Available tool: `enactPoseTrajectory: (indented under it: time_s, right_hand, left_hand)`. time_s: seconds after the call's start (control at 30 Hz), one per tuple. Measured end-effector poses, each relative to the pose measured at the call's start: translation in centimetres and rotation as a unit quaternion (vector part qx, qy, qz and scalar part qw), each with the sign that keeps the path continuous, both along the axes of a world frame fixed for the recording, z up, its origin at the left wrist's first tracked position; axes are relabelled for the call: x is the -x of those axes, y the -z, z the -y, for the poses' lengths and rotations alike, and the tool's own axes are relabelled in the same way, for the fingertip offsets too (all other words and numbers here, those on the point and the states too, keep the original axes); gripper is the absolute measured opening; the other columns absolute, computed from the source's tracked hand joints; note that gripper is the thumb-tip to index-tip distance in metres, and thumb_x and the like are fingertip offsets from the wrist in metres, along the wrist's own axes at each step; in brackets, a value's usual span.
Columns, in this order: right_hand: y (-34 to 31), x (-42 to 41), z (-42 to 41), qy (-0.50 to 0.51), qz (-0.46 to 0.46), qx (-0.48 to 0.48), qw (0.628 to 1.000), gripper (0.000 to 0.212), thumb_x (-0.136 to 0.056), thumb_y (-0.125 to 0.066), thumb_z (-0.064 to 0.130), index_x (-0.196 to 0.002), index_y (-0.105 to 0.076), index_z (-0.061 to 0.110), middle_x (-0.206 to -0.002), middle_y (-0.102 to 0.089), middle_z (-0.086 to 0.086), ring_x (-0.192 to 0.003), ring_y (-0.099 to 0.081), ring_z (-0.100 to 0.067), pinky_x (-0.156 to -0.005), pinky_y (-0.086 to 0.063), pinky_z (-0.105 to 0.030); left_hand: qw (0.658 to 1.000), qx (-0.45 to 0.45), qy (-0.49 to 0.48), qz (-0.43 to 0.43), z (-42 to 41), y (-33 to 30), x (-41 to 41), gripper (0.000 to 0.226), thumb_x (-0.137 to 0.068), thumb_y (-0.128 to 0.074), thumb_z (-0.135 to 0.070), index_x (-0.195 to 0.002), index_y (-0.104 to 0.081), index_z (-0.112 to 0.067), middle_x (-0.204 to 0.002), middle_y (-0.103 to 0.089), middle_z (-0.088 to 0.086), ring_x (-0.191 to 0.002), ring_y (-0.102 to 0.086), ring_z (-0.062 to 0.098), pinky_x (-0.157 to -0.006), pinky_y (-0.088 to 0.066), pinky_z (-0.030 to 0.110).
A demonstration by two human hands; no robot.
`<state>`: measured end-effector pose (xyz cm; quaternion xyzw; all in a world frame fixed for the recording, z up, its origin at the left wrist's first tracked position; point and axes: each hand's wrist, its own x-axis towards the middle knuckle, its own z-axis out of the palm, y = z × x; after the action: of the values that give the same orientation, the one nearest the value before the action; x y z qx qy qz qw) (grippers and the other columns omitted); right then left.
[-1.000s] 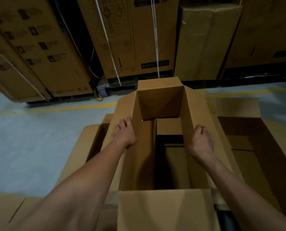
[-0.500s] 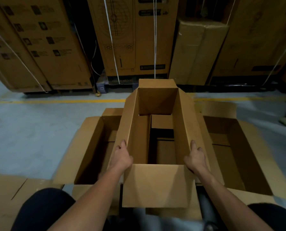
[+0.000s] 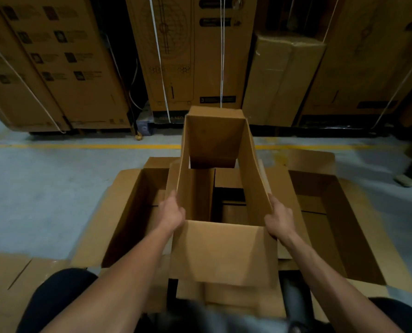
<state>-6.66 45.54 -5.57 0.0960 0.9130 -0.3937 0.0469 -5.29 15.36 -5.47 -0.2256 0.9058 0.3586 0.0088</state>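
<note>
A long brown cardboard box (image 3: 220, 251), open at the top and with no bottom panel closed, is held up in front of me over my lap. My left hand (image 3: 172, 213) grips its left wall near the close end. My right hand (image 3: 278, 217) grips the right wall at the matching spot. The near flap hangs down toward me and the far flap (image 3: 214, 138) stands up. Through the box I see other cardboard below.
Open boxes lie on the floor at left (image 3: 133, 207) and right (image 3: 339, 212). Flat cardboard (image 3: 5, 277) lies at the lower left. Tall strapped cartons (image 3: 181, 56) line the back past a yellow floor line (image 3: 80, 146). A person's shoe (image 3: 406, 180) shows at far right.
Both hands slid back along the box walls toward me, from mid-length to the near end. The box has come up and closer, with its near flap now hanging over my lap.
</note>
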Motion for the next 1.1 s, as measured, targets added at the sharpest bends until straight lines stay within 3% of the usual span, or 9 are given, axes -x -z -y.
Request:
enactPoseTrajectory:
  time_s: [0.07,0.13,0.23,0.37,0.5,0.73,0.9,1.0,1.1]
  right_hand:
    - [-1.3,-0.1,0.0,-0.009,-0.019,-0.002,1.0,0.077,-0.1,-0.051,-0.008,-0.166,-0.029,0.024,-0.15,-0.055,-0.017,-0.108,-0.066,-0.025,-0.084,-0.06,-0.027]
    - [-3.1,-0.4,0.1,-0.018,-0.039,0.003,0.999,0.079,-0.099,-0.051,-0.009,-0.166,-0.029,0.026,-0.15,-0.057,-0.015,-0.121,-0.066,-0.029,-0.098,-0.058,-0.038]
    - [-5.9,-0.5,-0.2,-0.03,-0.07,0.019,0.997,0.076,-0.1,-0.054,-0.008,-0.165,-0.032,0.027,-0.147,-0.06,-0.012,-0.128,-0.064,-0.029,-0.105,-0.054,-0.044]
    - [-9.9,-0.5,-0.9,-0.014,-0.105,0.019,0.994,0.073,-0.101,-0.058,-0.002,-0.163,-0.037,0.031,-0.144,-0.063,-0.01,-0.125,-0.065,-0.028,-0.103,-0.056,-0.047]
    - [-13.7,-0.3,-1.0,0.0,-0.121,0.034,0.992,0.073,-0.101,-0.059,0.0,-0.163,-0.037,0.032,-0.143,-0.062,-0.01,-0.128,-0.062,-0.031,-0.104,-0.056,-0.049]
    - [-17.5,1.5,-1.3,0.059,-0.133,0.064,0.987,0.067,-0.103,-0.059,0.005,-0.161,-0.04,0.031,-0.146,-0.058,-0.011,-0.129,-0.06,-0.032,-0.1,-0.057,-0.047]
    - [-19.8,3.3,-1.2,0.085,-0.136,0.092,0.983,0.055,-0.104,-0.056,0.009,-0.156,-0.047,0.027,-0.141,-0.062,-0.01,-0.127,-0.06,-0.034,-0.103,-0.054,-0.05]
    - [-21.7,5.1,-1.1,0.088,-0.129,0.082,0.984,0.05,-0.104,-0.05,0.018,-0.153,-0.051,0.024,-0.144,-0.059,-0.015,-0.129,-0.056,-0.039,-0.107,-0.048,-0.049]
    - [-23.5,6.9,-1.4,0.021,-0.096,0.083,0.992,0.045,-0.104,-0.042,0.038,-0.142,-0.058,0.021,-0.144,-0.058,-0.013,-0.128,-0.055,-0.038,-0.111,-0.045,-0.053]
  left_hand:
    - [0.999,-0.021,0.0,-0.029,0.3,-1.3,0.8,0.073,-0.104,-0.059,-0.01,-0.166,-0.026,-0.033,-0.141,-0.059,0.009,-0.084,-0.064,0.011,-0.059,-0.047,0.02]
    - [0.998,-0.03,-0.013,-0.049,0.6,-3.0,1.3,0.074,-0.104,-0.06,-0.011,-0.165,-0.027,-0.034,-0.144,-0.059,0.01,-0.099,-0.067,0.016,-0.068,-0.055,0.027]
    - [0.997,-0.04,-0.021,-0.061,0.6,-6.4,1.9,0.071,-0.103,-0.059,-0.01,-0.164,-0.03,-0.033,-0.147,-0.057,0.01,-0.121,-0.065,0.029,-0.093,-0.06,0.046]
    - [0.995,-0.033,0.005,-0.098,-0.1,-11.3,2.5,0.071,-0.104,-0.055,-0.008,-0.165,-0.029,-0.033,-0.149,-0.054,0.01,-0.117,-0.061,0.025,-0.079,-0.055,0.035]
    - [0.993,-0.011,0.012,-0.118,-0.3,-15.8,2.6,0.072,-0.102,-0.053,-0.005,-0.164,-0.031,-0.034,-0.144,-0.059,0.012,-0.123,-0.061,0.033,-0.098,-0.057,0.049]
    - [0.99,-0.002,0.058,-0.128,-0.1,-19.4,1.6,0.072,-0.099,-0.047,-0.009,-0.162,-0.032,-0.04,-0.141,-0.058,0.011,-0.114,-0.061,0.032,-0.089,-0.057,0.043]
    - [0.986,-0.003,0.116,-0.117,-0.2,-19.7,1.2,0.071,-0.1,-0.051,-0.009,-0.16,-0.034,-0.045,-0.143,-0.059,0.005,-0.111,-0.058,0.023,-0.071,-0.049,0.032]
    - [0.982,-0.021,0.158,-0.103,-0.8,-20.3,1.0,0.068,-0.101,-0.053,-0.007,-0.158,-0.041,-0.042,-0.142,-0.06,-0.001,-0.122,-0.058,0.023,-0.081,-0.049,0.036]
    - [0.976,-0.132,0.164,-0.059,-0.4,-20.0,0.4,0.052,-0.101,-0.062,-0.016,-0.144,-0.059,-0.046,-0.122,-0.073,-0.004,-0.113,-0.068,0.026,-0.084,-0.055,0.041]
